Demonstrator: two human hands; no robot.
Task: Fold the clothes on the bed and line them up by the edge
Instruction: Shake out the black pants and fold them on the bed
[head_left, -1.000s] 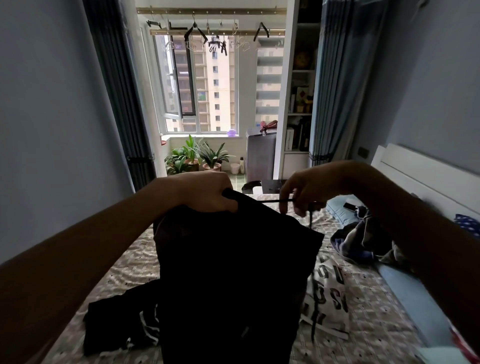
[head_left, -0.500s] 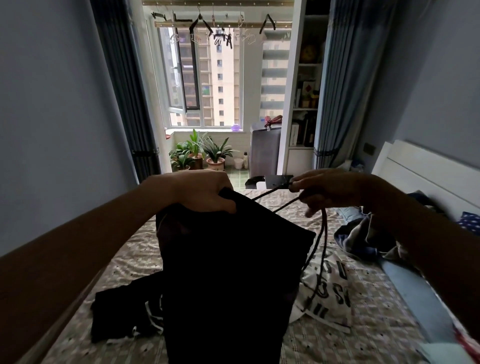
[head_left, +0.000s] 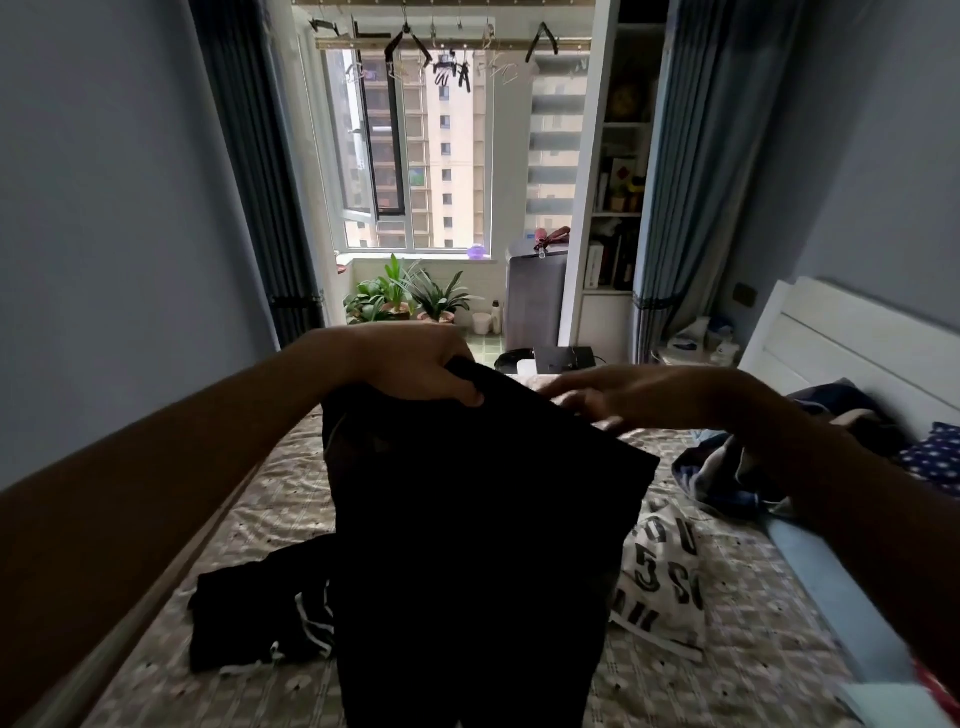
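Observation:
I hold a black garment up in front of me over the bed. My left hand is shut on its top left corner. My right hand is blurred at the garment's top right edge, fingers stretched toward the cloth; its grip is unclear. Another black garment with white stripes lies crumpled on the bed at the left. A white garment with black letters lies on the bed to the right of the held one.
A pile of blue and dark clothes sits near the white headboard. A dotted pillow is at the far right. Beyond the bed's foot are plants, a window and a shelf.
My right hand has let the drawstring drop from view and moved left and down onto the garment's top edge. The left hand keeps its hold.

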